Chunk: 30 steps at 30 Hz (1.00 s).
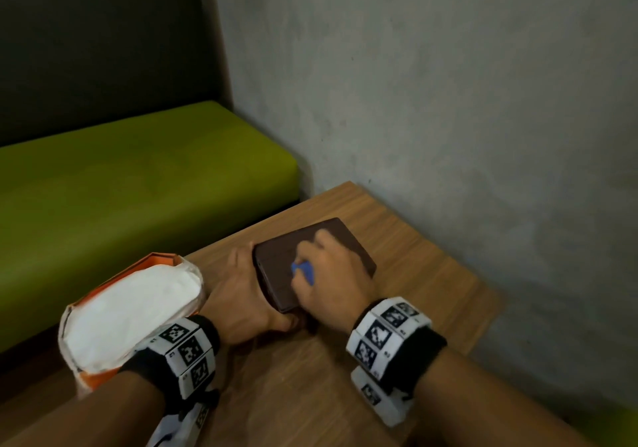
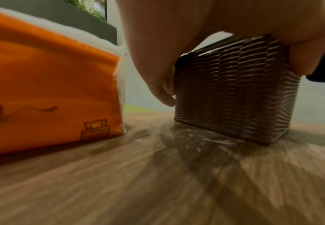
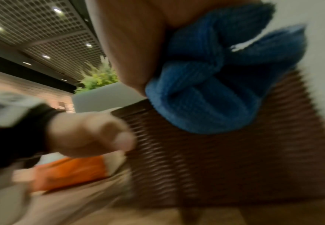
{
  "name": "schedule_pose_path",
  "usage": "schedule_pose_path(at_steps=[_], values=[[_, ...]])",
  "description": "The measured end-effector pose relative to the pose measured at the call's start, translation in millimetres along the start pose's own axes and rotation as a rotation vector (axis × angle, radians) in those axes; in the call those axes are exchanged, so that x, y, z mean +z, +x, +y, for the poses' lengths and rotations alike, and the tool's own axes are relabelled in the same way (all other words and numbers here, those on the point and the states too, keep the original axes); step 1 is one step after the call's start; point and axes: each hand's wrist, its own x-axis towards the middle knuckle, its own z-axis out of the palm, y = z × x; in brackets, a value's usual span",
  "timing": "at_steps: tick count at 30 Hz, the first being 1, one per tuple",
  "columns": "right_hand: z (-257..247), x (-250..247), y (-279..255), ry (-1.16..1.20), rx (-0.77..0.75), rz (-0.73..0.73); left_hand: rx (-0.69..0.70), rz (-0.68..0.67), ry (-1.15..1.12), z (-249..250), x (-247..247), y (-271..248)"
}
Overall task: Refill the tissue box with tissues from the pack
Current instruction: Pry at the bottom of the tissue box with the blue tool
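A brown woven tissue box (image 1: 348, 243) lies on the wooden table (image 1: 424, 294). My left hand (image 1: 259, 291) grips its near left end, thumb on one side and fingers on the other; the left wrist view shows the fingers (image 2: 157, 73) against the woven box (image 2: 232, 94). My right hand (image 1: 321, 267) rests on the box top and holds a bunched blue cloth (image 1: 304, 271), which hangs over the box (image 3: 234, 159) as a blue cloth (image 3: 215, 85) in the right wrist view. The open orange tissue pack (image 1: 134, 308), full of white tissues, lies left of the box.
The table corner sits against a grey wall (image 1: 448, 101) on the right. A green bench seat (image 1: 138, 177) with a dark backrest runs behind the table's left edge. The pack (image 2: 48, 85) stands close beside my left hand.
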Motion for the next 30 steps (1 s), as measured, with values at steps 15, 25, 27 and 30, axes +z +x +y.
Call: schedule_pose_path(at_steps=[15,25,27,30], values=[[29.4,5.4,73.7,-0.091,0.174,0.036,0.004,-0.029,-0.005,-4.5,0.5,2.8],[49.1,-3.8,65.2,-0.089,0.188,0.046,0.014,-0.062,0.03,-4.0,-4.5,3.2],[44.1,-4.1,68.3,-0.116,0.199,0.055,0.009,-0.071,0.045,-3.2,-4.4,6.2],[12.5,4.4,60.6,-0.09,0.078,-0.003,-0.007,-0.113,0.048,-3.0,-6.0,8.3]])
